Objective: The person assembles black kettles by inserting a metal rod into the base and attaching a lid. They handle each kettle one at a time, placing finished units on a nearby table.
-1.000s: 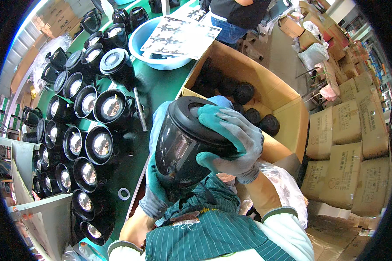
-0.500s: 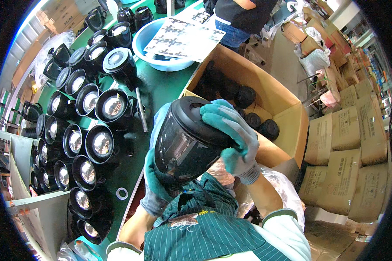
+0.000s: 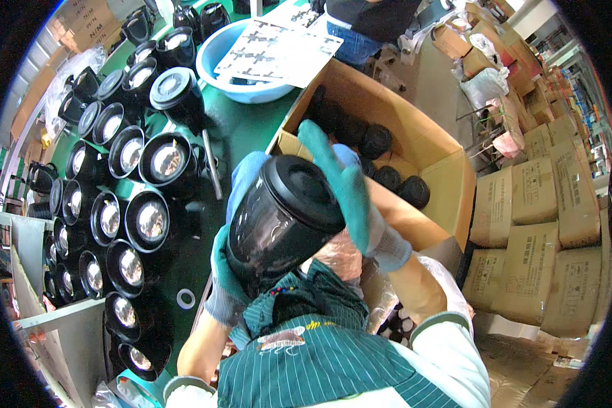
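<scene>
A glossy black mug (image 3: 268,228) with a black lid (image 3: 309,185) is tilted in front of my chest. My left hand (image 3: 226,272), in a green and grey glove, is wrapped round its left side and underside. Some of those fingers are hidden behind the mug. My right hand (image 3: 350,197), gloved alike, has its fingers stretched out flat beside the right edge of the lid. Whether its palm touches the lid is hard to see.
Rows of black cups (image 3: 148,221) with shiny insides stand on the green table (image 3: 241,126) at left. Beyond lies a blue basin (image 3: 265,94) under a printed sheet (image 3: 279,51). An open carton (image 3: 442,160) holds black parts. Stacked cartons (image 3: 530,251) stand at right; a person (image 3: 367,27) stands ahead.
My right hand has come off the top of the lid, its fingers straightening upward and away. The mug stays in my left hand, shifted slightly left.
</scene>
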The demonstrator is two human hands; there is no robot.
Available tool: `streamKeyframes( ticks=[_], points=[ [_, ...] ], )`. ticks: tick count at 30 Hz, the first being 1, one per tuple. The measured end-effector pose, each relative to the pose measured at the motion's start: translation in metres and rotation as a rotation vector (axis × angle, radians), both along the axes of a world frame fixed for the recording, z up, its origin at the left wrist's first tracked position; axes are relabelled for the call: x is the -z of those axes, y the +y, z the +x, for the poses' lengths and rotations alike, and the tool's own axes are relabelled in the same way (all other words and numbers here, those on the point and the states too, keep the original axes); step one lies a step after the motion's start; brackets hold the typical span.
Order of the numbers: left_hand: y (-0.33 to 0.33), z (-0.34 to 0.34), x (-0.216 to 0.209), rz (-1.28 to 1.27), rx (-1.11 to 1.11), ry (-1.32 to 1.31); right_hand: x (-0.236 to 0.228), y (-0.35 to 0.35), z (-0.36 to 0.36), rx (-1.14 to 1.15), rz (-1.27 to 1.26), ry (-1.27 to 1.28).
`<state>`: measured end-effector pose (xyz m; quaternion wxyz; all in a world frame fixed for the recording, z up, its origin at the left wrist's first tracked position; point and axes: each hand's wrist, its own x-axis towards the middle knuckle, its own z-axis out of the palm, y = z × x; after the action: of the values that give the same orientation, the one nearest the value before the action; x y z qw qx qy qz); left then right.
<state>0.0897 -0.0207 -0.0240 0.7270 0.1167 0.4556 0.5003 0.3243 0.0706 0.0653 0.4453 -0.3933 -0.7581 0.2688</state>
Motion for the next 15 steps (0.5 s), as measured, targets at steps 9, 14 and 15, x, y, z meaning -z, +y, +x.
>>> streamKeyframes(
  ticks=[9, 14, 15],
  points=[
    [-0.012, -0.002, 0.001, 0.311, 0.106, 0.366, -0.104, 0.019, 0.03, 0.316, 0.13, 0.457],
    [0.004, 0.01, -0.005, -0.018, 0.044, -0.166, -0.042, -0.02, 0.011, 0.254, 0.105, -0.042],
    [0.004, 0.0, 0.005, -0.072, 0.003, -0.2, 0.002, -0.012, 0.001, 0.119, 0.1, -0.184]
  ],
)
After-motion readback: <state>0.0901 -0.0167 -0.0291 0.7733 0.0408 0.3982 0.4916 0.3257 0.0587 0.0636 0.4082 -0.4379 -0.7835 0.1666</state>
